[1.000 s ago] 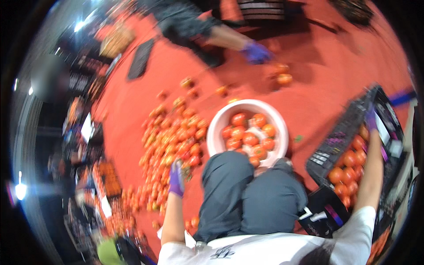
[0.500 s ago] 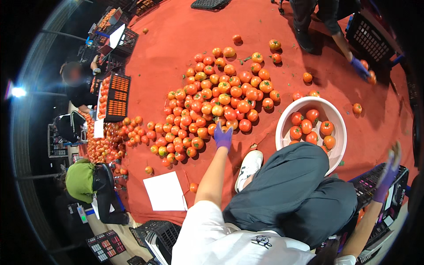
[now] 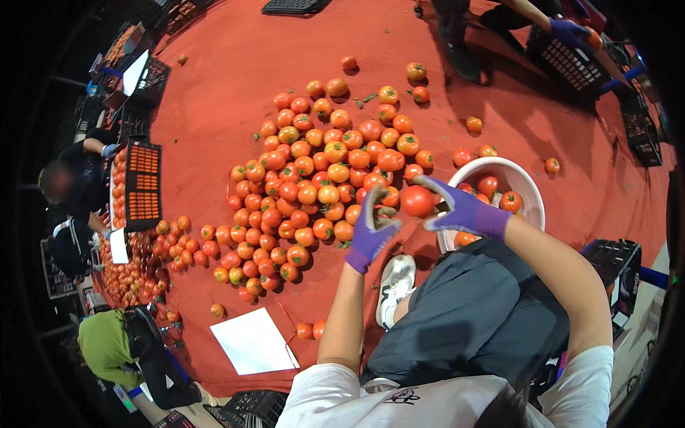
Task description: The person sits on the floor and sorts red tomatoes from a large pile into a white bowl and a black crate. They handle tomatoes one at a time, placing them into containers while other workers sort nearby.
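Note:
My right hand (image 3: 474,211), in a purple glove, curls its thumb and fingers round the right side of a red tomato (image 3: 417,201). Just left of that tomato, my left hand (image 3: 371,232), gloved in purple with greyish fingers, has its thumb and fingers apart. It is at the near right edge of a big heap of red and orange tomatoes (image 3: 307,193). Partly behind my right hand and forearm stands a round white tub (image 3: 536,191) with several red tomatoes inside.
A red cloth (image 3: 235,78) covers the floor. White paper (image 3: 253,342) lies front left. Black crates (image 3: 146,187) stand left; another crate (image 3: 571,60) is far right, beside a co-worker's purple-gloved hand (image 3: 567,30). Another person in green (image 3: 107,349) bends at left.
My right hand has come in from the far right to the tomato. My left hand has drawn slightly back from the heap. The co-worker's hand has lifted a tomato to the crate.

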Tool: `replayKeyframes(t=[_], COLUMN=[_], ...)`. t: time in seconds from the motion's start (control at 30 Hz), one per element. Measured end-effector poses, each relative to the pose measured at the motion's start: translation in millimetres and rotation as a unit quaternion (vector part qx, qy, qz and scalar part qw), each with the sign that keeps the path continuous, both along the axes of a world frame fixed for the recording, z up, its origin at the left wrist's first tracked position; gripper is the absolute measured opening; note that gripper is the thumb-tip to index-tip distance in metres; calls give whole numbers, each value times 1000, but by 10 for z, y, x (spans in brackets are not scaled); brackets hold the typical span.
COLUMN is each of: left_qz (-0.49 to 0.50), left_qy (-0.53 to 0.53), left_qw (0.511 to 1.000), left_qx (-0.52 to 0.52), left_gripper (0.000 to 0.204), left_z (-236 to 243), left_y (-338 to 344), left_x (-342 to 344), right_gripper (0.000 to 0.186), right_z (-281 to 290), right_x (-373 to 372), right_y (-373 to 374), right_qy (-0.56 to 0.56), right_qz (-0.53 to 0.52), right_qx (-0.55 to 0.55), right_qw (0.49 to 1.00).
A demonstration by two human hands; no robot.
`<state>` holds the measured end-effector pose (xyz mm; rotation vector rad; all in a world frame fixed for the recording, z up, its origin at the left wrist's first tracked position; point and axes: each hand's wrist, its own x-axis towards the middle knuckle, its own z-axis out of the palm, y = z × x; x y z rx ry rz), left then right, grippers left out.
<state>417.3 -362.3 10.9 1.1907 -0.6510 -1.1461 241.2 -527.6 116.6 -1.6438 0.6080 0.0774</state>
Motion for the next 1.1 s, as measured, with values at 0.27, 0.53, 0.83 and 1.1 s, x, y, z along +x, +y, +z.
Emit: replayKeyframes(t=[0.27, 0.53, 0.83, 1.1], left_qz=[118, 99, 50, -38], left_qy=[-466, 347, 400, 210], left_qw=[827, 926, 914, 977], left_qx=[292, -106, -33, 9], left_gripper=[77, 45, 57, 60], left_z=[-1017, -374, 1159, 1426], left_y=[-533, -263, -623, -1013], left_x=[215, -155, -998, -1934], right_gripper=[73, 73, 60, 33], right_z=[446, 1143, 892, 443], right_x=[-213, -1729, -4139, -6683], right_y=[12, -16, 332, 210], right_qy=[-56, -218, -311, -340], right_qz=[-50, -347, -580, -726], right_qx=[-94, 251, 66, 48], right_qw=[993, 877, 750, 595])
